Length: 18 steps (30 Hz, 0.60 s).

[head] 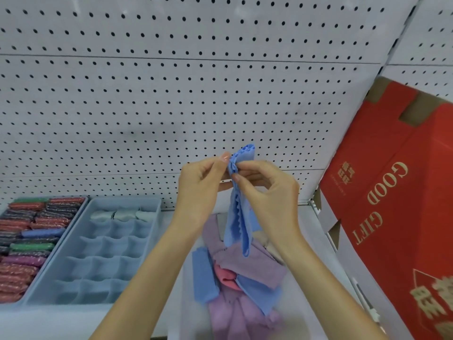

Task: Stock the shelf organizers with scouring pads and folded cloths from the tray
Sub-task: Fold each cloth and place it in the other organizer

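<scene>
My left hand [199, 185] and my right hand [267, 192] both pinch a blue cloth [239, 217] with a zigzag edge. It hangs bunched between them above the tray [316, 278]. The white tray holds several loose purple, blue and pink cloths [245, 278]. To the left stands a blue divided organizer [103, 253]; its far row holds three pale folded cloths [122, 214], its other cells are bare. Further left, another organizer is packed with red, green, blue and dark scouring pads [29, 241].
A white pegboard wall [171, 94] rises behind the shelf. A large red cardboard box [397, 204] printed "GOOD GIFT" leans at the right, close to the tray. The white shelf surface [61, 320] runs along the front.
</scene>
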### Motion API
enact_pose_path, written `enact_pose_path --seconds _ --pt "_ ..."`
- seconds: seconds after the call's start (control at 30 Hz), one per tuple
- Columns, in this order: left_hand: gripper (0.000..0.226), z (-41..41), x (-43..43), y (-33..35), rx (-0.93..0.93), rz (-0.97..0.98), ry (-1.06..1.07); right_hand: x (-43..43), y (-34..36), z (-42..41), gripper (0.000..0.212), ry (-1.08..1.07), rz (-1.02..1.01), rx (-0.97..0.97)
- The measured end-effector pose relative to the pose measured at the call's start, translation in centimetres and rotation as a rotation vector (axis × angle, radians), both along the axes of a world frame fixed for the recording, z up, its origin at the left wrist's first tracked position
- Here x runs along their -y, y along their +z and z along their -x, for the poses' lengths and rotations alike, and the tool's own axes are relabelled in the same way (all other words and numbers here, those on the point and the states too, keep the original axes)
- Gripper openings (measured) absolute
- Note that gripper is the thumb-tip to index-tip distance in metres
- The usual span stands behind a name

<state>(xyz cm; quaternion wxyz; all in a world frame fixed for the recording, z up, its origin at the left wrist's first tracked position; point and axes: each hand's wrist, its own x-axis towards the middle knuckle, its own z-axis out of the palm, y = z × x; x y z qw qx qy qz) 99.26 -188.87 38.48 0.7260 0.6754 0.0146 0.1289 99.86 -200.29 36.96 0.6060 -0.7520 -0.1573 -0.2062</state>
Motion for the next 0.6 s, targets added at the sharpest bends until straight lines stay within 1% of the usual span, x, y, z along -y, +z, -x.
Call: enact_pose_path --seconds 0.1,0.17,0.2,0.27,0.3,0.33,0.37,0.4,0.43,0.5,0.53,0.6 --pt "0.010 0.2 -0.1 0.0 0.008 -0.044 -0.006 0.6 -0.2 -0.2 0.031 0.068 0.087 -0.019" --pt "0.006 0.0 -0.4 0.0 0.011 -0.067 -0.002 1.4 -0.1 -0.3 0.037 0.141 0.044 -0.085" --pt "0.008 0.0 -0.7 0.0 0.013 -0.068 -0.011 1.8 -0.1 -0.5 0.035 0.141 -0.007 -0.116" --pt "0.011 0.0 -1.0 0.3 0.014 -0.048 -0.050 2.5 -0.3 -0.8 0.022 0.095 -0.097 -0.192" --pt "0.011 0.1 -1.1 0.6 0.017 -0.040 -0.072 2.7 -0.3 -0.9 0.025 0.110 -0.103 -0.255" --pt "0.011 0.2 -1.2 0.9 0.022 -0.038 -0.093 2.9 -0.4 -1.2 0.034 0.180 -0.094 -0.324" --pt "0.010 0.2 -1.2 1.2 0.031 -0.044 -0.112 3.0 -0.6 -1.4 0.038 0.282 -0.090 -0.390" --pt "0.010 0.2 -1.2 1.5 0.044 -0.051 -0.129 2.9 -0.9 -1.4 0.035 0.385 -0.088 -0.449" --pt "0.010 0.2 -1.3 1.8 0.059 -0.055 -0.144 2.7 -1.1 -1.3 0.026 0.462 -0.083 -0.495" --pt "0.014 0.0 -1.2 2.2 0.086 -0.051 -0.175 2.3 -1.6 -1.0 0.013 0.514 -0.062 -0.530" --pt "0.018 -0.1 -1.2 2.4 0.093 -0.045 -0.189 2.1 -2.0 -0.9 0.013 0.525 -0.059 -0.534" --pt "0.018 -0.1 -1.1 2.6 0.095 -0.034 -0.200 1.8 -2.7 -0.8 0.025 0.550 -0.081 -0.541"
